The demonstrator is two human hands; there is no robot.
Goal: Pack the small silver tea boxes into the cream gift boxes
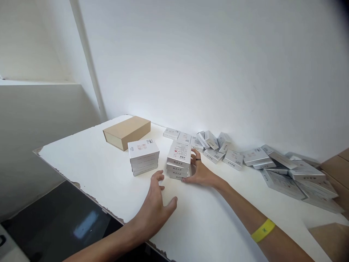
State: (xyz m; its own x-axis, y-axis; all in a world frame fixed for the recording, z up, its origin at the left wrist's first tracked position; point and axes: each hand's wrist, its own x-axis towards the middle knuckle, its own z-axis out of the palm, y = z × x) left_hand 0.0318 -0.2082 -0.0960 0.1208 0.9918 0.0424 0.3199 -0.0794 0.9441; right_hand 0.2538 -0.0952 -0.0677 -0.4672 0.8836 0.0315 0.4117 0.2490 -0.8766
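Note:
A stack of small silver cartons point(178, 154) with printed tops stands on the white table. My right hand point(200, 171) grips it from the right, thumb at the low front corner and fingers at the side farther back. Left of it is a second stack of like cartons point(143, 151), its layers slightly out of line. My left hand point(156, 203) is in front of the two stacks, fingers and thumb apart, with nothing in it.
A tan cardboard box point(128, 131) lies at the back left. Several loose silver cartons point(214, 154) lie along the wall, with a heap of more cartons point(297, 171) to the right. Brown cardboard point(336, 174) is at the right edge. The table's left edge point(79, 185) is chipped.

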